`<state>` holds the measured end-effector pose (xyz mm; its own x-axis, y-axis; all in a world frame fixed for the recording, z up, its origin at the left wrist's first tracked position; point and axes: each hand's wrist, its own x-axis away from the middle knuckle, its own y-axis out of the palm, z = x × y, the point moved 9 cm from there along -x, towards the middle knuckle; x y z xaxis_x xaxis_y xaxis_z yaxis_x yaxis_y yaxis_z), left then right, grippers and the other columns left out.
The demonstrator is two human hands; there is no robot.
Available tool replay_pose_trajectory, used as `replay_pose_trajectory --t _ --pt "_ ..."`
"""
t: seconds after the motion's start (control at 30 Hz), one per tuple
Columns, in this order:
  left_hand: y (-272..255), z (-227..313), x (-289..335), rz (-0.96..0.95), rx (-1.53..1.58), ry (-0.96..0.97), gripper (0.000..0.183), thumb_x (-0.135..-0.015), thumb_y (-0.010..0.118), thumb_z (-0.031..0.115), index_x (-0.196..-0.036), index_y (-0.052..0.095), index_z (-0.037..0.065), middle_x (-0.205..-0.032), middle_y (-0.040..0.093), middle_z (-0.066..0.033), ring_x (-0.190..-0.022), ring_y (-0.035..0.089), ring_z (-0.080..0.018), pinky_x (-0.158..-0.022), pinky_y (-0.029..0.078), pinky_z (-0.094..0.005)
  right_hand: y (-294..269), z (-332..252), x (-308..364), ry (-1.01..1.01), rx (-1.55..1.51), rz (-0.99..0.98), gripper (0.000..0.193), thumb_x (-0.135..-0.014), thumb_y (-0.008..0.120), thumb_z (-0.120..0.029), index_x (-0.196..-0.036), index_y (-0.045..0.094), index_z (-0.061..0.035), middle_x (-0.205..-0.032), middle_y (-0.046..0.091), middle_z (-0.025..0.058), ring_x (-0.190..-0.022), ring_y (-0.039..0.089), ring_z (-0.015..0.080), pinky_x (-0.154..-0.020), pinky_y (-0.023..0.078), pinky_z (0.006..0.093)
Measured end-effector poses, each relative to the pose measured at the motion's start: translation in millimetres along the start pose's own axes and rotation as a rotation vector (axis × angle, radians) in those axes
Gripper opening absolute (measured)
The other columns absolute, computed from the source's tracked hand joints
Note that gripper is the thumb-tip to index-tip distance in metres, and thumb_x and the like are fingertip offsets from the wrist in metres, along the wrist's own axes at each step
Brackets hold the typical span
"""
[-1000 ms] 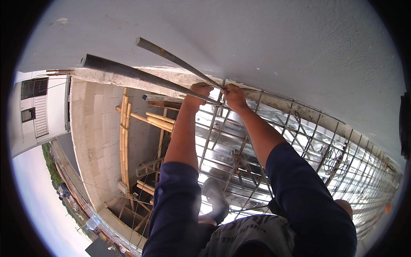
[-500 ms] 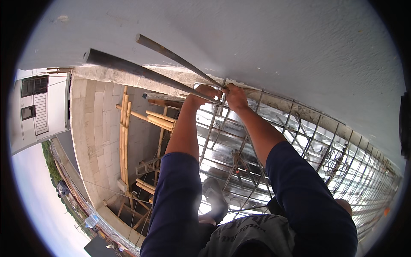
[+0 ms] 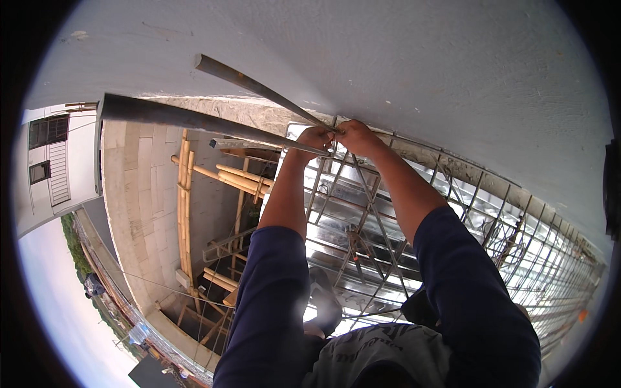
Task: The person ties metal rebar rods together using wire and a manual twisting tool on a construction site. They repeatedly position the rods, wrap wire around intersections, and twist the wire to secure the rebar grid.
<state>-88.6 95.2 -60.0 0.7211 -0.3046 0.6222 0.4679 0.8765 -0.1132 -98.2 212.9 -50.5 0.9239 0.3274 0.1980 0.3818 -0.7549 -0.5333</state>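
Note:
At the top of the rebar grid (image 3: 372, 194), my two hands meet by the wall, fingertips close together. My left hand (image 3: 313, 141) is closed in a pinch beside a bar crossing, between two thick steel rods. My right hand (image 3: 359, 138) is closed too, its fingers bent at the end of the upper rod (image 3: 259, 87). Whatever sits between the fingertips is too small to make out. Below the left hand, the thicker lower rod (image 3: 200, 121) runs out to the left. Pliers with red-and-black handles (image 3: 355, 251) lie on the grid beneath my forearms.
A grey plastered wall (image 3: 420, 71) rises right behind the hands. Shiny metal sheeting (image 3: 323, 242) lies under the bars. My shoe (image 3: 325, 302) is low in the middle. To the left, bamboo poles (image 3: 185, 213) stand in a deep gap by a block wall (image 3: 152, 194). Looped wire (image 3: 509, 242) hangs at right.
My right hand has rolled over, showing more of its back, while both hands stay at the same crossing. The view has shifted slightly, so the rods reach farther left.

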Motion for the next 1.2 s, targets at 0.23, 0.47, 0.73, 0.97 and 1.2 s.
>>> replay_pose_trajectory --t 0.23,0.47,0.73,0.97,1.2 --pt "-6.9 8.1 -3.4 0.057 -0.709 0.506 0.020 -0.086 0.058 0.015 -0.098 0.066 0.001 -0.088 0.064 -0.0161 -0.083 0.064 -0.0290 -0.073 0.050 -0.0357 2.4 -10.5 14.3 0.247 -0.194 -0.117 0.036 -0.081 0.066 -0.035 -0.092 0.065 -0.0009 -0.084 0.064 0.0188 -0.080 0.062 0.0308 -0.073 0.047 0.0400" --pt "-28.8 7.9 -1.0 0.337 -0.531 0.337 0.014 -0.082 0.054 0.010 -0.086 0.063 0.000 -0.092 0.061 -0.0236 -0.084 0.063 -0.0366 -0.076 0.053 -0.0422 5.8 -4.1 6.1 0.096 0.038 0.128 0.034 -0.080 0.066 -0.033 -0.090 0.066 -0.0007 -0.086 0.063 0.0215 -0.085 0.062 0.0359 -0.075 0.048 0.0426" --pt "-27.1 30.1 8.6 0.363 -0.428 0.463 0.023 -0.085 0.046 0.012 -0.091 0.063 -0.002 -0.089 0.064 -0.0247 -0.087 0.061 -0.0405 -0.077 0.049 -0.0444 19.1 4.1 6.0 0.280 -0.209 0.068 0.031 -0.075 0.066 -0.028 -0.091 0.065 -0.0013 -0.092 0.062 0.0218 -0.093 0.059 0.0386 -0.083 0.047 0.0451" --pt "-83.4 -0.7 76.6 1.075 -0.470 0.105 0.029 -0.087 0.051 0.023 -0.106 0.060 0.003 -0.086 0.063 -0.0255 -0.090 0.061 -0.0379 -0.079 0.048 -0.0458 7.0 7.8 8.7 0.174 -0.027 0.145 0.031 -0.078 0.064 -0.030 -0.089 0.063 -0.0005 -0.093 0.062 0.0230 -0.092 0.060 0.0387 -0.083 0.048 0.0450" --pt "-89.2 -106.0 54.0 0.789 0.165 -0.266 0.033 -0.088 0.059 0.021 -0.112 0.050 0.001 -0.064 0.061 -0.0105 -0.044 0.058 -0.0181 -0.036 0.044 -0.0299 12.7 6.0 4.4 0.167 -0.037 0.076 0.037 -0.081 0.061 -0.033 -0.090 0.063 0.0023 -0.096 0.061 0.0250 -0.096 0.059 0.0399 -0.085 0.047 0.0452"
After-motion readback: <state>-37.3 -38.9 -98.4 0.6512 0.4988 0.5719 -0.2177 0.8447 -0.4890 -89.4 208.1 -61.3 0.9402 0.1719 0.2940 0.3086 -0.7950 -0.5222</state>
